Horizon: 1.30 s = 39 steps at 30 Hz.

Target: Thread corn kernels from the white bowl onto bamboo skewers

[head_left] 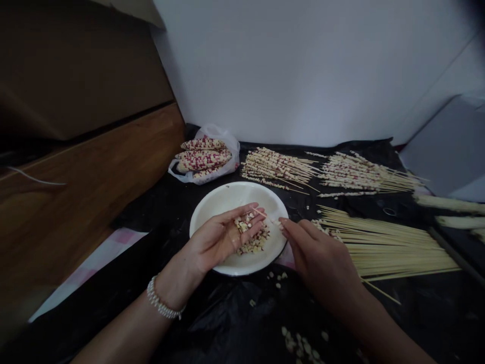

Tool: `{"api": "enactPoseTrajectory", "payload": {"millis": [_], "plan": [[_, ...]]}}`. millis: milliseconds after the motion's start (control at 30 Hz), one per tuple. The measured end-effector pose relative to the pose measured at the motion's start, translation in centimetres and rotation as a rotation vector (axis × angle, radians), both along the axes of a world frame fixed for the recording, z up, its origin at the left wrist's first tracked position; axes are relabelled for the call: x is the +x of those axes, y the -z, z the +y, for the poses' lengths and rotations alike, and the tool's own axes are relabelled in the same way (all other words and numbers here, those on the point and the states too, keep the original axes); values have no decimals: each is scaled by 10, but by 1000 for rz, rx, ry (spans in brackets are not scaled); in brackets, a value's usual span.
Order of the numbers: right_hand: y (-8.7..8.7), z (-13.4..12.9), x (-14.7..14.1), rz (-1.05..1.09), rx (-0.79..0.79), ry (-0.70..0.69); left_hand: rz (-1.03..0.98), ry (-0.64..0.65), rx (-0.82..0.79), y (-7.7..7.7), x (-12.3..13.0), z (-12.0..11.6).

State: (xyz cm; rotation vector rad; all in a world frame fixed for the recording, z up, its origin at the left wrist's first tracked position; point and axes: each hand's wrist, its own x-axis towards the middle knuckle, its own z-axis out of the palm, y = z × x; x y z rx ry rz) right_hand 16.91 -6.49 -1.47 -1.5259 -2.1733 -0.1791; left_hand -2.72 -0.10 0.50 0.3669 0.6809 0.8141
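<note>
White enamel-like bowl [206,212] sits before you on black plastic sheeting [147,215], with a heap of loose kernels [253,243] inside it. Your left hand [227,237] is palm up over the bowl, its fingers extended and slightly curved, unclenched, cradling a small pile of kernels. A beaded bracelet [161,301] circles that wrist. Your right hand [314,247] is at the bowl's right rim, thumb and fingertips pinched around a thin skewer [260,213]; the skewer's tip points up and left, over the fingers of your left hand. A pale kernel or two shows on it, right by your pinching fingertips.

Behind the bowl to the left, speckled red-and-cream corn cobs [202,157] lie in a thin plastic bag [232,144]. To the right of them, two bundles of kernel-threaded sticks, a nearer-centre bundle [271,166] and a right-hand bundle [350,172], rest against the sheeting. Bare sticks [394,247] fan out beyond your right hand, and pale, stripped-looking cobs [450,203] lie at the far right. Scattered kernels [301,346] dot the sheeting near you.
</note>
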Motion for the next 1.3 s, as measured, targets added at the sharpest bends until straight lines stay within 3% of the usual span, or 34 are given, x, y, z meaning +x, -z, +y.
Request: {"api": "enactPoseTrajectory", "payload": {"millis": [333, 867, 1300], "plan": [[-3, 0, -3, 117, 25, -39, 114, -140, -14, -5, 5, -2], [3, 0, 0, -49, 105, -41, 140, -171, 54, -3, 6, -3], [4, -1, 0, -20, 170, -48, 110, -229, -1, -3, 5, -3]]}}
